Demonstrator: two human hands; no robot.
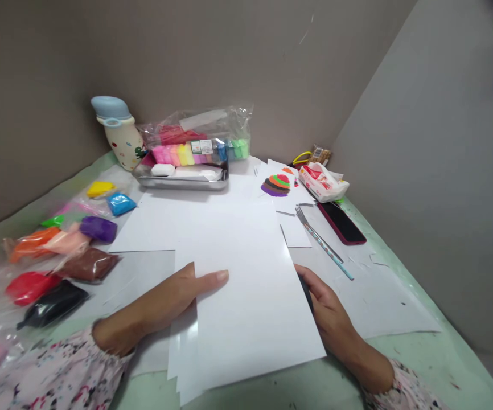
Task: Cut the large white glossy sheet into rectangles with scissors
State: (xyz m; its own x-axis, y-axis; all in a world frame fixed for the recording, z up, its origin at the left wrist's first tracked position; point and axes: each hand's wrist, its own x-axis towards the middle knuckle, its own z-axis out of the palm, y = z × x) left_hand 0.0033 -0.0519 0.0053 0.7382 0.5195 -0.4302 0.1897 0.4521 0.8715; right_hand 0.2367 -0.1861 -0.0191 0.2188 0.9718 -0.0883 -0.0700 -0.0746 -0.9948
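Note:
White paper sheets (pixel 246 319) lie in a loose stack, tilted above the table. My left hand (pixel 187 290) grips their left edge, thumb on top and the other fingers hidden underneath. At the right edge, my right hand (pixel 329 310) is closed around black-handled scissors (pixel 306 293). The paper covers most of the scissors; a thin dark blade tip seems to show farther up along that edge. More white paper (pixel 144 225) lies flat beyond the stack.
Bagged coloured clay (pixel 99 228) lies at left. Behind stand a bottle (pixel 120 136) and metal tray (pixel 182 183) with clay packs. At right are a striped drawing (pixel 277 185), a fork (pixel 315 236), a phone (pixel 341 223) and a tissue pack (pixel 323 183). Walls close off the back and right.

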